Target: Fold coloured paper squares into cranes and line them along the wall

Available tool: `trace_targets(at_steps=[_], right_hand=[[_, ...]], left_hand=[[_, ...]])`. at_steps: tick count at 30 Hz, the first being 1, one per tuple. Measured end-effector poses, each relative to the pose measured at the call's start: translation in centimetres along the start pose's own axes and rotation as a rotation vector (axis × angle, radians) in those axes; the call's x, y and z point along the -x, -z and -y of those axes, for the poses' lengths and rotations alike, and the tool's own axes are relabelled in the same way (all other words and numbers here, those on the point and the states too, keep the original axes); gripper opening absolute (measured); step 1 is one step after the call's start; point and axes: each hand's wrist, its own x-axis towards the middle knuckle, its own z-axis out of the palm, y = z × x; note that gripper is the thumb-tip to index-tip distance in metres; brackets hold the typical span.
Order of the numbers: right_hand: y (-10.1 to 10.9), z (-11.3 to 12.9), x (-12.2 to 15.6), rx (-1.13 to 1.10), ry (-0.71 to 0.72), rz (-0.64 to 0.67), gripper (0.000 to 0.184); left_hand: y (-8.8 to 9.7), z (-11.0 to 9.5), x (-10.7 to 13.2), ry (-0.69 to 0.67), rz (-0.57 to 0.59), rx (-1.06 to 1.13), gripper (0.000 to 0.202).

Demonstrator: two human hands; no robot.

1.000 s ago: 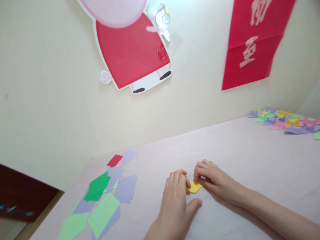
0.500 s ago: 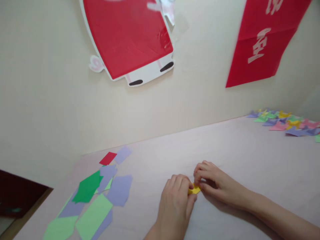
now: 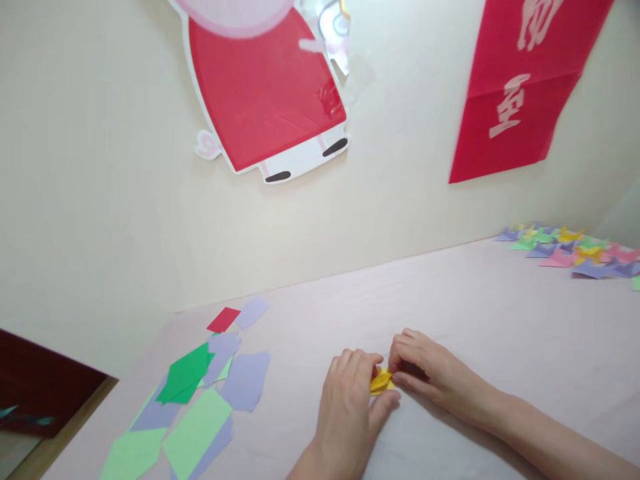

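A small yellow folded paper (image 3: 381, 381) lies on the pale pink table (image 3: 490, 320) near its front edge. My left hand (image 3: 350, 410) pinches the paper's left side between curled fingers and thumb. My right hand (image 3: 430, 373) comes in from the right, its fingertips closed on the paper's right side. Most of the paper is hidden under the fingers.
Loose flat sheets (image 3: 200, 400) in green, light green, lilac and red lie scattered at the left. A heap of folded coloured paper shapes (image 3: 575, 250) sits at the far right by the wall. Cartoon cut-out (image 3: 265, 100) and red banner (image 3: 520, 87) hang on the wall.
Both hands have closed in tighter on the yellow paper, which shows less than a second ago. The view dipped, then rose again.
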Motion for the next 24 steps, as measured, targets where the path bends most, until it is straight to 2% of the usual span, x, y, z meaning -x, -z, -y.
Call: trace_targets(at_steps=[4, 12, 21, 24], right_hand=[[0.06, 0.23, 0.10, -0.006, 0.023, -0.001, 0.013], [-0.01, 0.35, -0.09, -0.034, 0.039, -0.029, 0.017], [-0.19, 0.47, -0.41, -0.076, -0.030, -0.064, 0.024], [-0.22, 0.42, -0.50, -0.073, -0.007, -0.056, 0.022]], left_hand=[[0.03, 0.00, 0.06, 0.037, -0.009, -0.018, 0.015], [0.10, 0.28, -0.11, 0.046, -0.081, 0.039, 0.015], [0.51, 0.57, -0.16, 0.046, -0.087, 0.043, 0.013], [0.49, 0.45, -0.28, 0.043, -0.092, 0.037, 0.013]])
